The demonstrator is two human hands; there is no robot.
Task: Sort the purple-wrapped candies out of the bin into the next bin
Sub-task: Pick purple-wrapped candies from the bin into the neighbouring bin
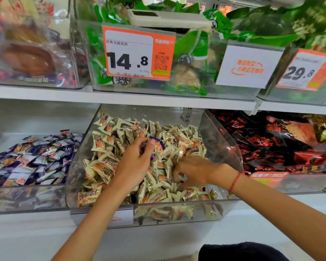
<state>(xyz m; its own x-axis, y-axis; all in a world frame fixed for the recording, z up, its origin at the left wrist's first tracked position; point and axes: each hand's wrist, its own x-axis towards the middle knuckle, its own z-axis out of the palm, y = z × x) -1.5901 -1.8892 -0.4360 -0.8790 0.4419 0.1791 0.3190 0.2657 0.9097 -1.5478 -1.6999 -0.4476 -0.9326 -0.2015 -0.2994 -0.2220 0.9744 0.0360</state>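
A clear plastic bin (231, 147) in the middle of the lower shelf is heaped with cream-wrapped candies (120, 132). My left hand (135, 161) hovers over the heap, its thumb and fingers pinching a purple-wrapped candy (157, 146), with more purple wrapper showing under the fingers. My right hand (194, 171) reaches in from the right, palm down, fingers curled into the cream candies near the bin's front; what its fingertips touch is hidden. The neighbouring bin (26, 196) on the left holds a pile of purple-wrapped candies (32, 159).
To the right sits a bin of red-and-black snack packs (282, 144). The upper shelf (139, 97) carries clear bins of green packs with orange price cards (137, 53) hanging just above the candy bin. A red string bracelet (235, 180) circles my right wrist.
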